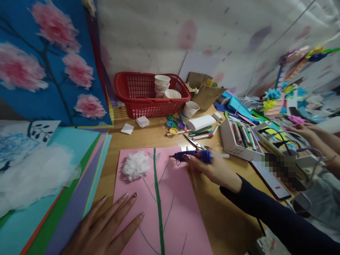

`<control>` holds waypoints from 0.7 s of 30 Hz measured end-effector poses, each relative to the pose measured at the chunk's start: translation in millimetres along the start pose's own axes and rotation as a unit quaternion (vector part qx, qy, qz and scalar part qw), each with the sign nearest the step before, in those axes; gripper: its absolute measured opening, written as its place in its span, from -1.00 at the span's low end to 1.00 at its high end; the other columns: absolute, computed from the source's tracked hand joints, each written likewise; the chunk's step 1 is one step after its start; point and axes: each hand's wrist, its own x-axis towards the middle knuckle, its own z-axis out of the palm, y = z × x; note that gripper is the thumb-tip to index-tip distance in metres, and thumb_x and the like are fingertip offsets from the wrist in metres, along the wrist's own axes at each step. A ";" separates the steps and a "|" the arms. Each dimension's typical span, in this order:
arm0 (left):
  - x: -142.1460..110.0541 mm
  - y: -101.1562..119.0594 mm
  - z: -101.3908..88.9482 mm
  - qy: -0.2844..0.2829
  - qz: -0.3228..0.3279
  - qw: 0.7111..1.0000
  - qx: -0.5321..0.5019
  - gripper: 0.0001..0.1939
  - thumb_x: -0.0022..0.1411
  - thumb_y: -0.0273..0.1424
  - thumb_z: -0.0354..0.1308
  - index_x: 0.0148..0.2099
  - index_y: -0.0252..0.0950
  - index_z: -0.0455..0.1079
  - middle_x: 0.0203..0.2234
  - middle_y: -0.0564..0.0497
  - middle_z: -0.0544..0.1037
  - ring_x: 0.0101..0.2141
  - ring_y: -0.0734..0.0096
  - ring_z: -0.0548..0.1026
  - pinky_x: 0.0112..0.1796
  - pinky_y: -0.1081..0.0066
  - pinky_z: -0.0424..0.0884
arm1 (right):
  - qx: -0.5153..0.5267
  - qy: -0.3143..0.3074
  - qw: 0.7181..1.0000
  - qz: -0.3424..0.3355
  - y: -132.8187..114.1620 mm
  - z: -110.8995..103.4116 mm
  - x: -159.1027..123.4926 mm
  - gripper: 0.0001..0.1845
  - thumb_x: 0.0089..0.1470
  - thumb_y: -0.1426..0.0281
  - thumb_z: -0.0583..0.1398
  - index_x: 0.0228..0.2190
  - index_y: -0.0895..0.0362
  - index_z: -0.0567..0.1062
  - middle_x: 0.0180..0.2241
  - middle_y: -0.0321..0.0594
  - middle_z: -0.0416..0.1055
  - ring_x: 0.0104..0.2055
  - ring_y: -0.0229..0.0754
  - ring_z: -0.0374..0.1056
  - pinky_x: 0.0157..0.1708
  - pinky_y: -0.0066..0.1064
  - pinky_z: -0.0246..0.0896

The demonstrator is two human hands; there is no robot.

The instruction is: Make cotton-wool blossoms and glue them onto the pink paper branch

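Note:
A pink sheet of paper [183, 202] lies on the wooden table, with a green stem and thin branch lines drawn on it. At its upper left sits a white tissue-paper flower [136, 165]. My left hand [111, 223] rests flat with fingers spread over the sheet's left edge, holding nothing. In my right hand [212, 170] is a blue hot glue gun [198, 156], a clear glue stick jutting from its back end. The gun's nozzle points left, over the upper right part of the sheet, near a faint drawn outline. Whether the tip touches the paper I cannot tell.
Behind the sheet stand a red basket [156, 108] with paper cups, scissors [196, 142] and loose markers. A white box of markers [240, 140] and a phone [271, 179] lie right. Coloured papers [79, 173] are stacked left. Another person's hands [310, 136] work at far right.

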 end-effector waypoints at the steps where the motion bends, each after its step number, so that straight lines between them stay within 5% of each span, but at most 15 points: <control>1: 0.7 0.5 -0.8 0.001 -0.001 1.000 -0.003 -0.53 0.30 -0.12 -0.12 0.24 0.02 0.12 0.18 0.04 0.27 0.18 0.18 0.18 0.19 0.03 -0.04 | 0.007 -0.003 1.000 -0.001 0.6 -1.0 -0.6 -0.53 0.09 0.06 0.12 -0.63 0.16 0.37 -0.70 -0.35 0.20 -0.65 -0.37 0.07 -0.68 -0.51 -0.07; 21: 3.5 -9.0 -7.0 -0.028 0.053 0.998 0.019 -0.49 0.24 -0.09 -0.04 0.22 -0.02 0.16 0.20 0.05 0.25 0.18 0.21 0.18 0.20 0.14 -0.11 | 0.000 0.035 0.999 0.012 4.9 -6.9 -12.3 -0.51 0.03 0.05 0.14 -0.71 0.12 0.28 -0.72 -0.37 0.07 -0.67 -0.36 -0.02 -0.70 -0.46 -0.13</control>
